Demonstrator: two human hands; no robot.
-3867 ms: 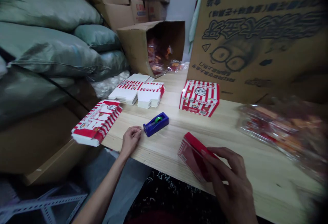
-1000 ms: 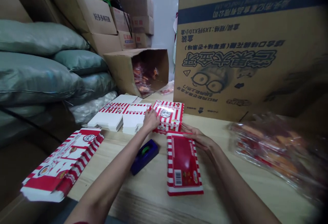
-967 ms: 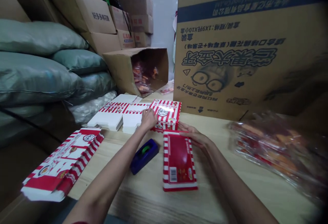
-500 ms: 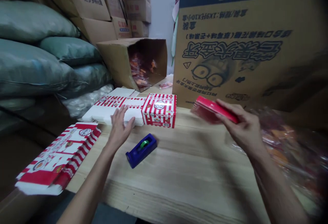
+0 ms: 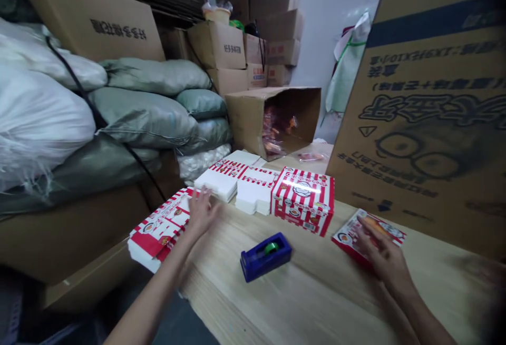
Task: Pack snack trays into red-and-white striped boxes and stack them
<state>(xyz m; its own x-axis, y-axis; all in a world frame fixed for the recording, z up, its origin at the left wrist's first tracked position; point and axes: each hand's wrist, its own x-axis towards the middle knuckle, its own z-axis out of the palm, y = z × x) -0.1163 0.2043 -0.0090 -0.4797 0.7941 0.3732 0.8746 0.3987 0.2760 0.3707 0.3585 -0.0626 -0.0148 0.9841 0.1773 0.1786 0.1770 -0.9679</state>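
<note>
My left hand point(image 5: 202, 212), slightly blurred, reaches over the near left with fingers apart, at the edge of the red-and-white flattened cartons point(image 5: 168, 224). Whether it touches them I cannot tell. At the right, my right hand point(image 5: 381, 253) lies over a small red box point(image 5: 385, 227) on the table, its fingers spread across the top. Left of that stands a folded-up red-and-white striped box point(image 5: 303, 197). A blue tape dispenser point(image 5: 265, 258) with green tape sits between my hands.
Stacked white-and-red cartons point(image 5: 253, 197) lie beside the striped box. Behind them an open cardboard box point(image 5: 245, 118) on its side holds wrapped orange pieces. A large printed carton point(image 5: 422, 139) walls off the right. Stuffed sacks point(image 5: 146, 116) are piled at the left of the wooden table point(image 5: 316, 292).
My view has turned left. My right hand has lowered the red box from the air onto the table beside the striped box. My left hand has moved from the white stack to the flattened cartons.
</note>
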